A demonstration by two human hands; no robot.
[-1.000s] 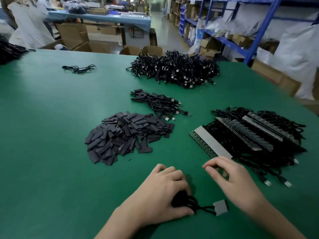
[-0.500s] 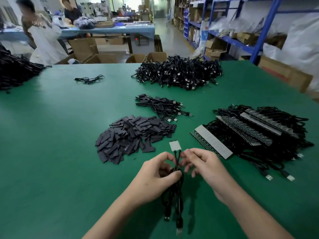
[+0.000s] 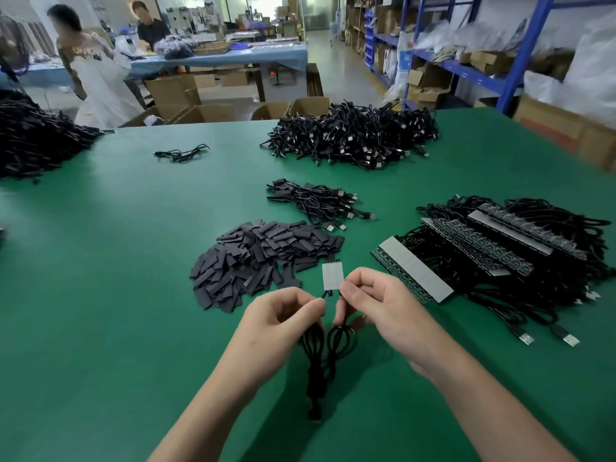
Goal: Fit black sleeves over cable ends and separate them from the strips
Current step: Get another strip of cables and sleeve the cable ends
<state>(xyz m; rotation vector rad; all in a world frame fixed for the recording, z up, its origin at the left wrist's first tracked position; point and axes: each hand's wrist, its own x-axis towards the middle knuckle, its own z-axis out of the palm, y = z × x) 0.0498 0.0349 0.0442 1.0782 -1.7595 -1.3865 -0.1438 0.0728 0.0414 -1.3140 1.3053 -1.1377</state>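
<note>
Moved since earlier: both hands are up off the table (image 3: 100, 295), and the grey strip piece (image 3: 332, 276), which lay flat beside them a second ago, now stands upright between the fingertips; the two cables (image 3: 316, 361) now hang apart as separate loops.
Left hand (image 3: 283, 315): thumb and forefinger pinch one cable just under the strip piece, the other fingers curled.
Right hand (image 3: 376, 305): pinches at the piece's lower right corner, apparently on the second cable; the exact contact is hidden by the fingers.
Task thing: the cables dangle from the piece to the table; no sleeve on them yet, as far as I can tell.
Supplies: sleeve pile (image 3: 263, 258) lies just beyond the hands, long strips (image 3: 413, 271) with cables attached lie to the right, and a small heap of cables (image 3: 320, 201) sits farther back.
Step in hand: likely parting this pair at the strip piece.
Next move: probably a firm pull or snap at the piece, then a reach to the sleeve pile; pulling on the cable alone could strain the joint.
</note>
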